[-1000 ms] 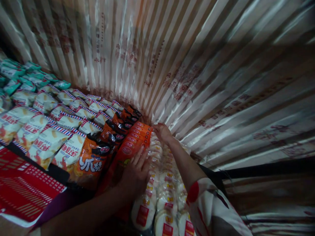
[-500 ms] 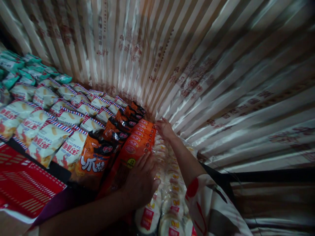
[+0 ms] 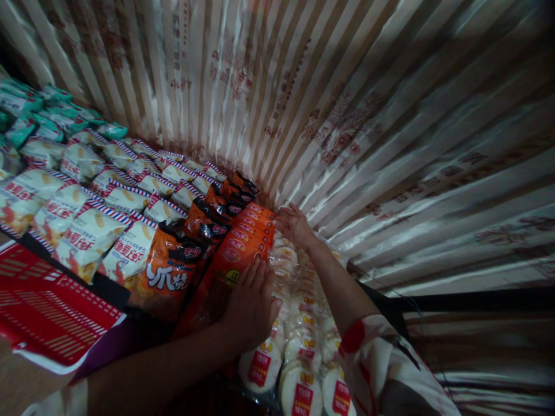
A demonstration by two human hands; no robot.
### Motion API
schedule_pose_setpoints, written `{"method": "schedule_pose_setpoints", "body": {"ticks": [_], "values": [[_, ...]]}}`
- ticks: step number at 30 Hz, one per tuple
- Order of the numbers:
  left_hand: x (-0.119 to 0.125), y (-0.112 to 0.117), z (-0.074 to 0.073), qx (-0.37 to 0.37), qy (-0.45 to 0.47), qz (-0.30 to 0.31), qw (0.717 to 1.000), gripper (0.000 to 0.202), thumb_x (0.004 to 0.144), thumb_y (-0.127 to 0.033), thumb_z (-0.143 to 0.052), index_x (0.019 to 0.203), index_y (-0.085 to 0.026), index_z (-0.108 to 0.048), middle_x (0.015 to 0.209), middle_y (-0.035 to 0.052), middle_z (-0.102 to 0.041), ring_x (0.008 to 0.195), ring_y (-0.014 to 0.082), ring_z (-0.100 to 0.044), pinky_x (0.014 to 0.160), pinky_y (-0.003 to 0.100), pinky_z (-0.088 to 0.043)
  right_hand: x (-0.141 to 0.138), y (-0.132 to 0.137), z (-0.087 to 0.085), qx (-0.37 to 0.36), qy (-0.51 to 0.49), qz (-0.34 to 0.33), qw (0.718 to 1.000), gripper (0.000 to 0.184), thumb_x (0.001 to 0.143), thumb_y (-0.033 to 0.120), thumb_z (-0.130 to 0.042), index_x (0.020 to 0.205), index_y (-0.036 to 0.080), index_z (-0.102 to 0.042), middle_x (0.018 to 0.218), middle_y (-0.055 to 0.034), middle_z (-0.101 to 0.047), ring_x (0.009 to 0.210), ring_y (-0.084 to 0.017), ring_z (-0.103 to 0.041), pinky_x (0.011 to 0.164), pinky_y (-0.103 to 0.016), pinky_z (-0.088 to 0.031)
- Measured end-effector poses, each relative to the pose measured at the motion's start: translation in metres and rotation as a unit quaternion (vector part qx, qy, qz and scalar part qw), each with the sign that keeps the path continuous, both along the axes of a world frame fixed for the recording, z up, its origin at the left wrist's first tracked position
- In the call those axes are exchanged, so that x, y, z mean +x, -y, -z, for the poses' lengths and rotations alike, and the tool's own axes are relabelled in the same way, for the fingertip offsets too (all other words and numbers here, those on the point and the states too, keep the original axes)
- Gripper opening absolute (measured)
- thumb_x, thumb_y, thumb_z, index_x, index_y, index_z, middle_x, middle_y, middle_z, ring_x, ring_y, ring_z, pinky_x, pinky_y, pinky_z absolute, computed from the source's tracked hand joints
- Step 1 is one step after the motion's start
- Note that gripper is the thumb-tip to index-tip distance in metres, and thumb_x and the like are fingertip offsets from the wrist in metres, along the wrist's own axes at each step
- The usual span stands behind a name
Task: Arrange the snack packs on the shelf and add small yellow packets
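Observation:
A row of flat orange packets (image 3: 223, 274) stands overlapping from front to back. My left hand (image 3: 251, 300) lies with outstretched fingers on the right side of the front packet, the thumb pointing to the right. At the far end of the same row, my right hand (image 3: 297, 226) has its fingertips against the right corner of the rearmost packet. Its fingers are slightly bent and apart, with nothing seen held. Under and between my arms are rows of round white cakes (image 3: 258, 372) in clear wrappers with red labels. My left hand and forearm hide part of the front packets.
Left of the orange packets stands a row of orange-and-black snack bags (image 3: 167, 277). Beyond are white snack bags (image 3: 89, 240) and green packets (image 3: 56, 115). A red basket (image 3: 52, 306) is at the lower left. Pleated printed plastic sheeting (image 3: 277, 75) rises behind; a dark bar (image 3: 472, 300) runs right.
The view has shifted slightly, and more of the round cakes shows at the bottom. Both hands keep nearly the same places at the orange packets.

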State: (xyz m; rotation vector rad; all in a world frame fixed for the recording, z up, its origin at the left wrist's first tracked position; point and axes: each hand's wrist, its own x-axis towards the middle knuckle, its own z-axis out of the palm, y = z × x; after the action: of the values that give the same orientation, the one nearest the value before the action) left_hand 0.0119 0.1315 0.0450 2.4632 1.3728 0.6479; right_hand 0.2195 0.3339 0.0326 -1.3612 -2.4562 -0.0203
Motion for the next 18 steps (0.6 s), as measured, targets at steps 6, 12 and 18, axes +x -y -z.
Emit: {"method": "schedule_pose_setpoints", "body": {"ticks": [6, 12, 18], "values": [[0.004, 0.007, 0.002, 0.011, 0.015, -0.014, 1.000, 0.060, 0.089, -0.042, -0.051, 0.136, -0.005, -0.042, 0.151, 0.0239, -0.029, 0.144, 0.0333, -0.020, 0.115, 0.050, -0.025, -0.004, 0.013, -0.004, 0.003, 0.000, 0.015, 1.000, 0.013, 0.081, 0.035, -0.063, 0.083, 0.026, -0.073, 0.093, -0.0040, -0.075, 0.120, -0.027, -0.056, 0.111, -0.058, -0.030], [0.007, 0.012, 0.007, 0.019, 0.011, -0.025, 0.999, 0.060, 0.091, -0.043, -0.049, 0.138, -0.006, -0.041, 0.150, 0.0236, -0.032, 0.144, 0.0341, -0.018, 0.115, 0.050, -0.023, 0.003, 0.016, 0.005, -0.001, 0.001, -0.004, 1.000, 0.009, 0.080, 0.031, -0.065, 0.084, 0.030, -0.072, 0.096, -0.0019, -0.074, 0.124, -0.027, -0.053, 0.113, -0.057, -0.028], [0.011, 0.013, 0.009, 0.018, 0.004, -0.037, 0.999, 0.060, 0.091, -0.046, -0.047, 0.136, -0.006, -0.045, 0.146, 0.0219, -0.040, 0.143, 0.0340, -0.022, 0.115, 0.051, -0.025, 0.006, 0.019, 0.008, 0.017, 0.003, -0.017, 1.000, 0.014, 0.085, 0.034, -0.059, 0.089, 0.030, -0.072, 0.089, -0.0018, -0.074, 0.122, -0.028, -0.054, 0.114, -0.058, -0.026]]}}
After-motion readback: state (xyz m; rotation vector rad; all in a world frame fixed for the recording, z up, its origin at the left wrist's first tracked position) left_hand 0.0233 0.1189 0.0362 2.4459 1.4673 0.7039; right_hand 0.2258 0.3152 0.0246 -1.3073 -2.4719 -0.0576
